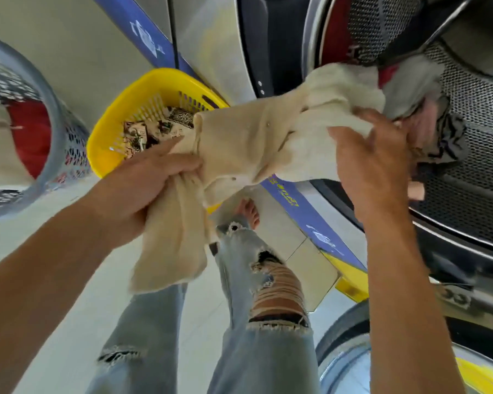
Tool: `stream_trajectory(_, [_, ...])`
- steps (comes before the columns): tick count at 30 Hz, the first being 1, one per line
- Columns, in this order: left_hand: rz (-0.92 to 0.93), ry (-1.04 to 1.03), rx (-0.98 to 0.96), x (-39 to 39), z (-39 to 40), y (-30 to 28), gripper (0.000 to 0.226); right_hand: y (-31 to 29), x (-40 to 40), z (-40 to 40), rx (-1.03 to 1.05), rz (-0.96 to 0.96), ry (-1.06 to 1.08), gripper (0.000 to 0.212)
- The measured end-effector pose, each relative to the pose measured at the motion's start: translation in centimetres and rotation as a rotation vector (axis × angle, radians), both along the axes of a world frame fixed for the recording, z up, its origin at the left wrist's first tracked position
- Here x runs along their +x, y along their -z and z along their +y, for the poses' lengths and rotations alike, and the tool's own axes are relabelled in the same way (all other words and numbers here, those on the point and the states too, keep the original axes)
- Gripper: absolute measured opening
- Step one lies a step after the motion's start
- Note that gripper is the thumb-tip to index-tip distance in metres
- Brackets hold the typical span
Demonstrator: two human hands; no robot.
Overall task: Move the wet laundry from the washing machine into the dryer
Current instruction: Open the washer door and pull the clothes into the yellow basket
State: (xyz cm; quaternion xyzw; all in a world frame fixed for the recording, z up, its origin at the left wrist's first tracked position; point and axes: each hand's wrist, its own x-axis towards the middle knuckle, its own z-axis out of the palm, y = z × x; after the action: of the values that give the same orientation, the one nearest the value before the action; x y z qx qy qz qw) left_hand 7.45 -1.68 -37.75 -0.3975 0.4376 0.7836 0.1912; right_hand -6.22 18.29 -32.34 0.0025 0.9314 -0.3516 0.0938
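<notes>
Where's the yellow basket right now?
Head view, left of centre: the yellow basket sits on the floor against the machine fronts, between the grey basket and the cream cloth.

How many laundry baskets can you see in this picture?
2: a yellow basket on the floor by the machines, and a grey basket at the left edge, partly cut off. Others may lie out of view.

grey basket (pixel 54 115): cut off at left edge | right hand (pixel 373 160): fingertips buried in cloth | lower machine door (pixel 353 365): cropped by bottom edge | blue panel lettering (pixel 288 191): blurred, unreadable
</notes>
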Motion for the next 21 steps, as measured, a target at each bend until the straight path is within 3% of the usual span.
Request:
stream_trajectory(2, [0.058,-0.136,-0.024,0.2,-0.8,0.9,0.035,-0.1,2.8,-3.0,-0.303,-0.224,0.044,0.022])
stream_trajectory(3, [0.030,-0.215,-0.019,-0.2,-1.3,1.1,0.037,0.5,4.4,-4.4,-0.358,-0.335,0.000,0.024])
stream_trajectory(5, [-0.011,-0.261,-0.048,0.0,-1.4,2.3,0.036,2.8,7.1,-7.3,-0.355,-0.468,-0.113,0.008])
stream_trajectory(8, [-0.082,-0.316,-0.082,-1.1,-2.1,3.4,0.027,7.6,9.2,-10.2,-0.194,-0.477,-0.239,0.016])
stream_trajectory(10, [-0.179,-0.272,-0.121,-1.5,-2.4,4.1,0.023,10.2,9.3,-10.7,-0.039,-0.457,-0.244,0.004])
stream_trajectory(11, [-0.200,-0.230,-0.145,-1.4,-2.4,4.5,0.025,11.2,9.1,-10.5,0.007,-0.467,-0.215,0.010])
stream_trajectory(13, [-0.175,-0.107,-0.212,-1.4,-2.6,5.4,0.030,12.3,8.5,-9.9,0.034,-0.469,-0.162,0.023])
stream_trajectory(21, [-0.141,0.057,-0.260,-2.0,-1.8,4.9,0.030,10.9,6.4,-5.9,0.032,-0.342,-0.101,0.016])
